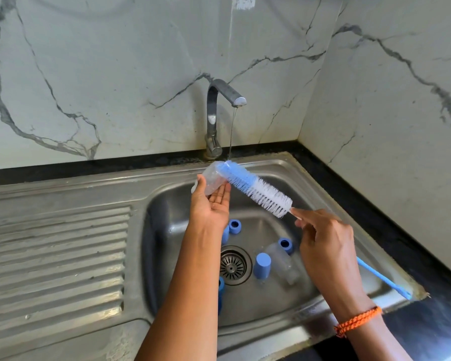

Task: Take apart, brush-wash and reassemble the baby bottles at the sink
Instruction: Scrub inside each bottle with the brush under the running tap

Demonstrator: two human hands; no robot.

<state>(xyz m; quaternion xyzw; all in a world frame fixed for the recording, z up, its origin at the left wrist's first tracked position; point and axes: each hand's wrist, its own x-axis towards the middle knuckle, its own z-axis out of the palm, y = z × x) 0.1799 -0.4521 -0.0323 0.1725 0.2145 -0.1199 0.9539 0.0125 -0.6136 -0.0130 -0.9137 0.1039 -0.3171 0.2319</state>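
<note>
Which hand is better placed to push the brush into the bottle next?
The right hand. It already grips the brush by its stem, with the blue tip at the clear bottle. The left hand is busy holding that bottle under the tap's thin stream.

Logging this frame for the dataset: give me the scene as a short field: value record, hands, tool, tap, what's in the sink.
left hand: left hand holds a clear bottle, tilted, below the tap
right hand: right hand grips the bottle brush by its handle
brush: blue-and-white bristle head, tip at the bottle's mouth, most of the head outside
tap: tap running, thin stream landing on the brush tip
sink: steel sink holding several blue bottle parts and another clear bottle lying near the drain
</note>
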